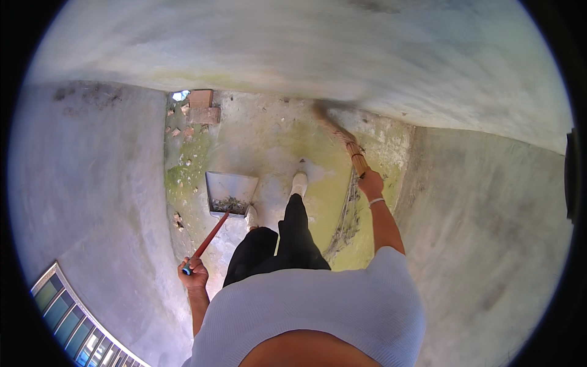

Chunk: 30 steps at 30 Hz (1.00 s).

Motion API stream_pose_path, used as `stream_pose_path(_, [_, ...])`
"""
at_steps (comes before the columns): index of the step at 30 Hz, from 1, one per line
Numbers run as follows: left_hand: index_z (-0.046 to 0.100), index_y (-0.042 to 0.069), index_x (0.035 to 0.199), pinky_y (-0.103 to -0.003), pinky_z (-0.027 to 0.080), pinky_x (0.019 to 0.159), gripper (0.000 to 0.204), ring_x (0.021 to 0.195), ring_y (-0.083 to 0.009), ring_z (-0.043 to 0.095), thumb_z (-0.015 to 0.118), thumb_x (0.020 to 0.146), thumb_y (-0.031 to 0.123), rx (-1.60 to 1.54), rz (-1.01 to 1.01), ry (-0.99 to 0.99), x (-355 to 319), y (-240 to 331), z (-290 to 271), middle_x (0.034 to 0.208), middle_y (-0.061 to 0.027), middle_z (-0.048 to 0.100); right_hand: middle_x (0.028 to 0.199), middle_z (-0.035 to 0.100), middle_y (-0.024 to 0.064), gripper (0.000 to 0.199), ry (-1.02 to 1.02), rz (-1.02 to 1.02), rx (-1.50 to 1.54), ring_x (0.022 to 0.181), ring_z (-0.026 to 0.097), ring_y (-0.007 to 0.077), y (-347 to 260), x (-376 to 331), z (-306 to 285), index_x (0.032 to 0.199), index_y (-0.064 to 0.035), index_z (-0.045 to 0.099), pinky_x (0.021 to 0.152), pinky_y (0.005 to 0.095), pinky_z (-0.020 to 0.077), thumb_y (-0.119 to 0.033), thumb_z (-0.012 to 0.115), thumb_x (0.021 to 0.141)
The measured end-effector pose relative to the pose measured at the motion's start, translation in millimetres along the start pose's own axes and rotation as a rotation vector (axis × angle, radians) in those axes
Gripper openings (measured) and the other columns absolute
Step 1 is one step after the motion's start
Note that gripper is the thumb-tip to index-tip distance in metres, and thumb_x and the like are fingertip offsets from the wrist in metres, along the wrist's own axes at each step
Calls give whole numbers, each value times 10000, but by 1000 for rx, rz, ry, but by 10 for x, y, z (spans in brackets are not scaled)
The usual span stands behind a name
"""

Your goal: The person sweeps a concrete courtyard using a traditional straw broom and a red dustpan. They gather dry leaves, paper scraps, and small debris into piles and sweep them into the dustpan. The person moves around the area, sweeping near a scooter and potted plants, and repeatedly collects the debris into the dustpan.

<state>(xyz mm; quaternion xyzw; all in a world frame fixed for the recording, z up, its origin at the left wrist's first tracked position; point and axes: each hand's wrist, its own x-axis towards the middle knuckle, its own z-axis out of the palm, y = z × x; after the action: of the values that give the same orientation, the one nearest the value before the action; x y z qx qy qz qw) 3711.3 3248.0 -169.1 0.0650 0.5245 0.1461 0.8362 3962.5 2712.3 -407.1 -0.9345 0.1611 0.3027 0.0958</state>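
My left hand (194,273) is closed round the red handle of a long-handled dustpan (235,185), near the handle's blue end. The grey pan rests on the floor in front of my left foot, with dark debris (228,204) gathered at its back. In my right hand (371,185) is the bound grip of a straw broom (356,155), fingers wrapped round it. The broom slants forward and left; its bristle end is blurred and lies near the foot of the far wall.
Bricks (204,115) and rubble lie in the far left corner. A strip of dark debris (346,223) runs along the floor to my right. Concrete walls (98,177) stand left, right and ahead. At lower left is a barred window (68,315).
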Motion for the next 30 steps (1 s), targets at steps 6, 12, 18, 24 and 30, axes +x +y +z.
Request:
stream_pose_path(6, [514,34,752,-229,366,442,80,548,-128,439,505,756,114,-137,39,39,274,82,-572,644,-41,409,754,631,199,299,103,-153,45,711,624,350,-123,79,82,955,-59,582,628,453,510,-196,614,691])
stream_pose_path(12, [510,25,729,-222,368,448,65,555,-120,436,519,736,89,-137,-41,22,701,461,-727,627,-31,402,701,617,208,190,86,-69,449,703,601,391,-1408,181,1712,722,3,605,633,467,484,-177,566,674])
stream_pose_path(18, [490,32,757,-224,367,453,61,555,-114,421,541,726,44,-311,-100,79,508,234,-531,650,-29,399,827,634,187,404,-63,-242,485,780,612,361,-1441,-465,1602,1010,-42,587,699,426,494,-259,653,675])
stream_pose_path(24, [462,38,741,-215,363,461,97,554,-106,414,558,729,36,-212,-168,70,832,222,-416,638,-19,387,797,633,154,472,53,-14,655,725,625,304,-569,-751,1105,1098,-66,557,619,368,503,-243,683,679])
stream_pose_path(30, [426,54,716,-214,364,456,125,552,-108,413,545,752,64,1,-110,-6,711,4,-664,627,-22,377,709,621,148,395,-70,450,1433,638,612,243,203,-43,947,1067,-31,578,567,340,457,-234,612,731])
